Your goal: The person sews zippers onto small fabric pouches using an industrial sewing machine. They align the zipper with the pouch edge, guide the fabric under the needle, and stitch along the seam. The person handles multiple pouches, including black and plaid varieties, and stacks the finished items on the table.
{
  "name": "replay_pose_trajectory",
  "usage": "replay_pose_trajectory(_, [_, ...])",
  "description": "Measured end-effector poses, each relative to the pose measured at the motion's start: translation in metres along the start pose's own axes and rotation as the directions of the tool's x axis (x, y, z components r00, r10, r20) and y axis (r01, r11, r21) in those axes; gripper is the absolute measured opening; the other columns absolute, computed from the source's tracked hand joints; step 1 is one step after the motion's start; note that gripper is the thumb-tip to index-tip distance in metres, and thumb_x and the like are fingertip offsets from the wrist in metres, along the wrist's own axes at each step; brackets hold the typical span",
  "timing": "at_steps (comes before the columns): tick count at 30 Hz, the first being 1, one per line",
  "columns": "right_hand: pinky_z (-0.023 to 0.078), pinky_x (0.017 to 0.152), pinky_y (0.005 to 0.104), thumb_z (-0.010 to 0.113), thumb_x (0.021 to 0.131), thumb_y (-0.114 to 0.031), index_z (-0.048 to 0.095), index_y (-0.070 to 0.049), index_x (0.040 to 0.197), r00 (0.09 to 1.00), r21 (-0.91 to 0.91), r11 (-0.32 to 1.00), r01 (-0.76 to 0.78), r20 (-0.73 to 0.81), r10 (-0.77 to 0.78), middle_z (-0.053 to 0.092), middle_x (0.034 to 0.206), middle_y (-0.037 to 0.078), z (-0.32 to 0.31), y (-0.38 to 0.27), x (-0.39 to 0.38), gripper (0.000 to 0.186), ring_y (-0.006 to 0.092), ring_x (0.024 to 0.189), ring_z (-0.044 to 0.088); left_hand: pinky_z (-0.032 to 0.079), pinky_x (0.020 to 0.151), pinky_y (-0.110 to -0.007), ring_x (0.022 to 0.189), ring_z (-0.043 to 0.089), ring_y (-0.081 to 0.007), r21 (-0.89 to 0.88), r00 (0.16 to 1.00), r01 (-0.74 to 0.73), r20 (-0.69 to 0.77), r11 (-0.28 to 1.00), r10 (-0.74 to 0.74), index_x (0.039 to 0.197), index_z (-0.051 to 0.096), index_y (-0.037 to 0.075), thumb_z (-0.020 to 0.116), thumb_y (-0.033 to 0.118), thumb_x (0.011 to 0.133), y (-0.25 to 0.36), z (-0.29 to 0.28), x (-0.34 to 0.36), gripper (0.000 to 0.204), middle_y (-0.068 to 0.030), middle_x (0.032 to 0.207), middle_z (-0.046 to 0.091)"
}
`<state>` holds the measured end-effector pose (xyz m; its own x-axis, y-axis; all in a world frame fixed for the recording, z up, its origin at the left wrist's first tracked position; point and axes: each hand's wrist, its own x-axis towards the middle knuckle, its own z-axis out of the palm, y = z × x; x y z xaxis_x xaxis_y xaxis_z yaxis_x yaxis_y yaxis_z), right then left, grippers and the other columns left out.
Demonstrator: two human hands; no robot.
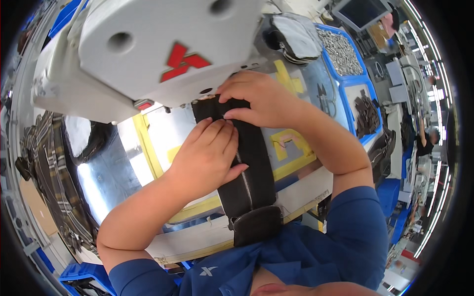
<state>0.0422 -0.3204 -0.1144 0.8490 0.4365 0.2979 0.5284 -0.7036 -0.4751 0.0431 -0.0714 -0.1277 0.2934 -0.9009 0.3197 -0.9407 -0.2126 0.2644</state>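
A long black fabric strip with a metal zipper runs from under the sewing machine head toward my body. Its near end has a folded black flap hanging over the table edge. My left hand lies on the strip's left side, fingers stretched along the zipper and thumb apart. Farther up, close below the machine head, my right hand bends over the strip, with fabric between its thumb and fingers. The two hands nearly meet at the zipper. The machine head hides the strip's far end.
Blue trays at the right hold small metal parts and dark strips. Scissors lie beside yellow tape on the table. Dark pouches sit behind. Plaid fabric is heaped at the left.
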Motion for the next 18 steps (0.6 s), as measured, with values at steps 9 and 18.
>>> replay_pose_trajectory(9, [0.054,0.105,0.0453,0.083,0.086,-0.018,0.079,-0.005,0.107,0.996,0.025,0.998,-0.061,0.066,0.059,0.076,0.126,0.008,0.006,0.0,-0.007,0.025,0.0326,0.119,0.069,0.046,0.115,-0.048,0.125,0.063,-0.034,-0.021,1.0,0.004,0.006,1.0,-0.003,0.126,0.07,-0.006,0.083,0.046,0.082,-0.001,0.003,0.001,0.069,-0.0204,0.132,0.068])
replay_pose_trajectory(18, [0.058,0.092,0.04,0.085,0.085,-0.016,0.08,-0.007,0.107,0.997,-0.096,0.993,0.074,-0.023,-0.077,0.079,0.116,0.005,0.011,0.001,-0.005,0.025,0.0284,0.102,0.073,0.047,0.114,-0.048,0.125,0.063,-0.0346,-0.016,1.0,0.011,0.006,1.0,-0.011,0.124,0.07,-0.005,0.083,0.045,0.082,-0.002,0.002,0.0,0.067,-0.019,0.132,0.069])
